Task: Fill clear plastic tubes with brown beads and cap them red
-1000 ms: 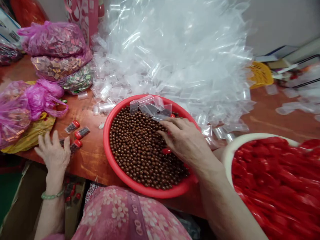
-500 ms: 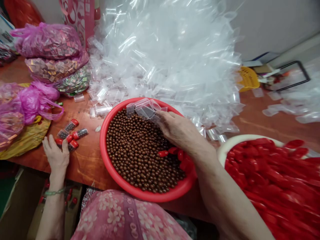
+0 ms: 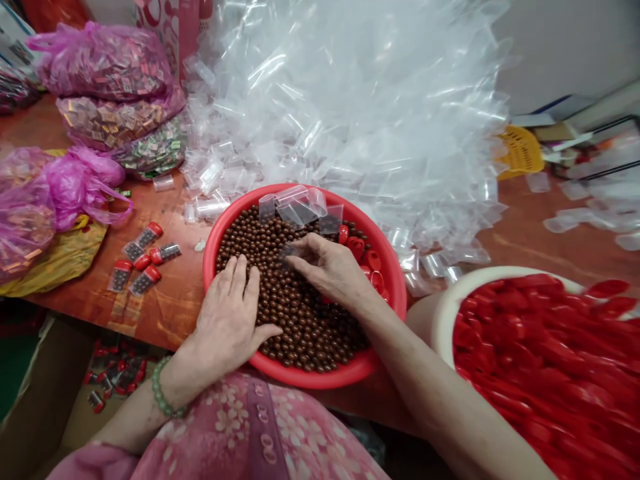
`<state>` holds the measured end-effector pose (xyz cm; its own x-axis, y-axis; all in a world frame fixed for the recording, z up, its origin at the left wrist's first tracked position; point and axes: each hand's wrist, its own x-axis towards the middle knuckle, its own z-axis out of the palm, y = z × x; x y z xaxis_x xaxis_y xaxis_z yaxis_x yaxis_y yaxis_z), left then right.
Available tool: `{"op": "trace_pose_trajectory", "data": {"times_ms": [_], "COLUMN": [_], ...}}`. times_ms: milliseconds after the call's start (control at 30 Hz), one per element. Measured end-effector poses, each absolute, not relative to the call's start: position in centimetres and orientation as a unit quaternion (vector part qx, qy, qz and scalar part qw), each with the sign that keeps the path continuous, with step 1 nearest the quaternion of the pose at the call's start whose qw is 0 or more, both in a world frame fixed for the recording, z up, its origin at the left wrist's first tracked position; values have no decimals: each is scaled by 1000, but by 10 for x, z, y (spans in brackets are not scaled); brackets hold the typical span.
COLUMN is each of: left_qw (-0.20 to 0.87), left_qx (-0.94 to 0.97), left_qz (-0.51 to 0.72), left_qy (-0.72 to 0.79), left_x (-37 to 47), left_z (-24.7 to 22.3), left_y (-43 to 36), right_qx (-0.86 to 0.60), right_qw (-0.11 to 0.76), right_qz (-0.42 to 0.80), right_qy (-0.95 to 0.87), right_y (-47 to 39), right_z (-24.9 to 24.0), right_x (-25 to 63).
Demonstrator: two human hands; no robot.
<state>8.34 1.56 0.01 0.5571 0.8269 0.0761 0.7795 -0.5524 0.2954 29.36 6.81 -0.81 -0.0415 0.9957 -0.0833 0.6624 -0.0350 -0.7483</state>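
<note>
Now I've got both hands at the red basin (image 3: 325, 380): half a sec ago the L hand (image 3: 227, 317) was out left by the capped tubes (image 3: 145, 280), and it's since swung in over the near-left rim. Its fingers are spread, palm down, at the brown beads (image 3: 300, 347); nothing gripped that I can see, tho what's under the palm is hidden. Five capped tubes are left on the table w/o a hand near them.

R hand (image 3: 327, 270) has moved too, off the loose clear tubes (image 3: 296, 195) at the basin's far side and toward the middle, over the beads. Thumb & fingertips are pinched, apparently on a small clear tube (image 3: 287, 252); it's blurry, so can't tell if any beads are inside. Red caps (image 3: 356, 248) sit in the basin's right side, just beyond that wrist.

My read: w/ both hands over the beads, work's centred on the basin & that pinched tube, and the L is free to assist.
</note>
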Motion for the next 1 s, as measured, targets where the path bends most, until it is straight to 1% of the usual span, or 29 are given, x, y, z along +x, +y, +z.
{"op": "trace_pose_trajectory", "data": {"times_ms": [133, 267, 333, 433, 633, 900, 1000], "left_qw": [116, 115, 117, 133, 212, 285, 344], "left_qx": [871, 879, 887, 894, 889, 867, 835], "left_qz": [24, 10, 26, 54, 136, 251, 291], "left_qy": [477, 463, 447, 423, 383, 321, 315], "left_x": [100, 107, 109, 109, 108, 111, 111], "left_z": [-2, -5, -8, -11, -7, -13, -9], "left_y": [21, 27, 30, 35, 50, 62, 65], "right_qx": [-648, -659, -652, -634, -579, -523, -510], "right_qw": [232, 189, 181, 187, 210, 241, 264], "right_qz": [399, 537, 586, 628, 705, 752, 754], "right_qy": [-606, -492, -446, -412, -350, -320, -319], "right_y": [68, 72, 73, 74, 82, 75, 69], "right_z": [-6, -3, -5, -10, -10, -7, -1], "right_x": [298, 298, 296, 293, 294, 287, 281]}}
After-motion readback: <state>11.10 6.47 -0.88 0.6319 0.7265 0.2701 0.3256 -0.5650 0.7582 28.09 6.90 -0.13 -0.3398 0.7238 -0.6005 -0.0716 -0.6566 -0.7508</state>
